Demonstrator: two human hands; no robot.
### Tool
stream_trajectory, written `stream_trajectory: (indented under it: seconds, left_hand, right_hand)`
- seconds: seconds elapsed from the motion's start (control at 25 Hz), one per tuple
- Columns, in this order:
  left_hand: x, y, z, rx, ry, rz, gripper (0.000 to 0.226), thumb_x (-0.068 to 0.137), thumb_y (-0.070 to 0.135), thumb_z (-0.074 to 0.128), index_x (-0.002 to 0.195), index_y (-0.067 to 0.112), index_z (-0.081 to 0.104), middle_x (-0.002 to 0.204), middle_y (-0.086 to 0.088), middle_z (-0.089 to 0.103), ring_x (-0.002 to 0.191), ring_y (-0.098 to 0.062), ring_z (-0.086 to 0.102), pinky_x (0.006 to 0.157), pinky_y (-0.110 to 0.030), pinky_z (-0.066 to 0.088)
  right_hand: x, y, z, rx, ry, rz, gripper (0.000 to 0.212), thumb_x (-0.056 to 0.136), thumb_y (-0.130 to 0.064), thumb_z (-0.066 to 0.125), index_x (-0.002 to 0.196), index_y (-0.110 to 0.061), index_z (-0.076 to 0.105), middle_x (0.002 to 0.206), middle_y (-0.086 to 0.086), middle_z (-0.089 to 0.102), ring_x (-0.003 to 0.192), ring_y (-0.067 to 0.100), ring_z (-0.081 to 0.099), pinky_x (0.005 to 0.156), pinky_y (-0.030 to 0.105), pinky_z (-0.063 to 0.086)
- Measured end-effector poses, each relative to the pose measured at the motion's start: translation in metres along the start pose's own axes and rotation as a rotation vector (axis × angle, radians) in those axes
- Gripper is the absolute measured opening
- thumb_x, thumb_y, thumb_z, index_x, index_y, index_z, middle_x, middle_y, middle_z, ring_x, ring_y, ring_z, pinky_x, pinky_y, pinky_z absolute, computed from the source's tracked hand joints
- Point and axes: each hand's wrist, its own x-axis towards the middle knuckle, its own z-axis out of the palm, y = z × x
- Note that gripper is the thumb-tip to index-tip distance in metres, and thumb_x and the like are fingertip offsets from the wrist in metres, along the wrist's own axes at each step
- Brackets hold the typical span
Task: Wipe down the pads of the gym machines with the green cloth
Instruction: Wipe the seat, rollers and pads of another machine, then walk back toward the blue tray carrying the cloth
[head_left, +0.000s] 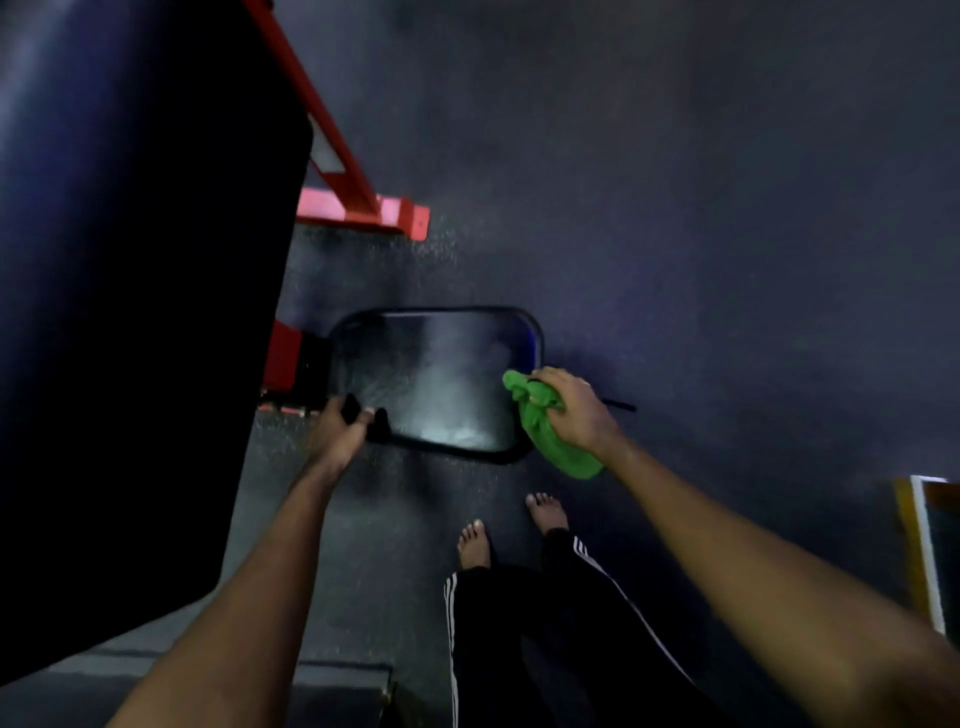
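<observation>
Bunching the green cloth (550, 431) in our right hand (576, 410) at the right edge of the pad (431, 379); left hand (340, 426) grips its near-left corner. We judge cloth soft, light, best held wadded; pad slick, firm.

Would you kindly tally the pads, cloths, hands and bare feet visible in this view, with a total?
Pads: 2 (small pad, large pad)
Cloths: 1 (green cloth)
Hands: 2 (left hand, right hand)
Bare feet: 2 (left foot, right foot)
Total: 7
</observation>
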Motion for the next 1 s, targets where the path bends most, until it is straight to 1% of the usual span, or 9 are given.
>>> stream_trajectory:
  seconds: [0.08,0.2,0.28,0.44,0.56,0.68,0.76,0.88,1.0]
  left_hand:
    - [-0.019,0.041,-0.007,0.067,-0.067,0.079,0.043,0.096,0.026,0.067,0.134,0.007,0.058,0.132,-0.018,0.063,0.126,-0.034,0.058,0.107,-0.037,0.043]
    - [-0.042,0.108,-0.02,0.136,-0.153,0.19,0.049,0.097,0.03,0.066,0.14,0.012,0.054,0.139,-0.012,0.06,0.13,-0.028,0.056,0.108,-0.034,0.039]
    - [-0.052,0.147,-0.023,0.197,-0.182,0.281,0.052,0.096,0.034,0.067,0.142,0.015,0.053,0.141,-0.01,0.059,0.13,-0.027,0.056,0.109,-0.036,0.041]
    - [-0.073,0.235,-0.005,0.304,-0.225,0.41,0.055,0.095,0.034,0.067,0.144,0.015,0.051,0.144,-0.008,0.057,0.132,-0.025,0.055,0.111,-0.035,0.039]
    - [-0.093,0.307,0.024,0.368,-0.271,0.51,0.063,0.092,0.036,0.071,0.147,0.016,0.048,0.148,-0.009,0.053,0.136,-0.025,0.05,0.113,-0.034,0.036]
    - [-0.104,0.37,0.052,0.416,-0.298,0.619,0.07,0.089,0.033,0.076,0.148,0.011,0.045,0.149,-0.013,0.051,0.136,-0.026,0.049,0.114,-0.035,0.037]
    - [-0.122,0.419,0.075,0.458,-0.296,0.699,0.072,0.088,0.034,0.076,0.149,0.012,0.045,0.15,-0.012,0.051,0.136,-0.026,0.05,0.112,-0.035,0.038]
    - [-0.152,0.491,0.106,0.447,-0.324,0.815,0.073,0.088,0.037,0.076,0.15,0.016,0.043,0.152,-0.009,0.048,0.139,-0.025,0.047,0.111,-0.036,0.037]
    - [-0.18,0.555,0.136,0.463,-0.363,0.93,0.077,0.087,0.04,0.077,0.152,0.02,0.04,0.155,-0.006,0.045,0.141,-0.024,0.044,0.111,-0.036,0.037]
  right_hand:
    - [-0.013,0.006,-0.041,0.061,0.019,0.179,0.04,0.094,-0.016,0.063,0.134,-0.015,0.061,0.133,0.008,0.063,0.125,0.027,0.057,0.104,0.031,0.039]
    - [-0.035,0.025,-0.096,0.126,0.103,0.29,0.04,0.096,-0.025,0.065,0.134,-0.016,0.061,0.131,0.007,0.065,0.123,0.027,0.058,0.101,0.033,0.043]
    - [-0.049,0.035,-0.13,0.163,0.184,0.308,0.038,0.096,-0.025,0.066,0.132,-0.014,0.063,0.128,0.009,0.066,0.12,0.03,0.06,0.099,0.035,0.045]
    - [-0.075,0.054,-0.197,0.303,0.368,0.376,0.035,0.096,-0.018,0.066,0.131,-0.01,0.064,0.126,0.013,0.067,0.118,0.03,0.061,0.094,0.029,0.043]
    - [-0.091,0.08,-0.248,0.414,0.509,0.39,0.032,0.095,-0.014,0.067,0.126,-0.007,0.066,0.118,0.011,0.069,0.114,0.029,0.063,0.088,0.025,0.043]
    - [-0.111,0.106,-0.301,0.469,0.644,0.376,0.028,0.094,-0.012,0.068,0.121,-0.006,0.068,0.104,0.003,0.067,0.105,0.028,0.066,0.091,0.033,0.05]
    - [-0.133,0.122,-0.342,0.515,0.739,0.363,0.027,0.095,-0.012,0.067,0.121,-0.007,0.068,0.104,0.001,0.067,0.102,0.023,0.065,0.092,0.035,0.052]
    - [-0.168,0.14,-0.404,0.576,0.857,0.38,0.027,0.097,-0.012,0.065,0.123,-0.006,0.067,0.107,0.004,0.068,0.1,0.018,0.063,0.085,0.025,0.046]
    - [-0.197,0.158,-0.457,0.554,0.968,0.424,0.026,0.096,-0.017,0.066,0.121,-0.01,0.069,0.107,0.007,0.072,0.098,0.019,0.065,0.086,0.03,0.049]
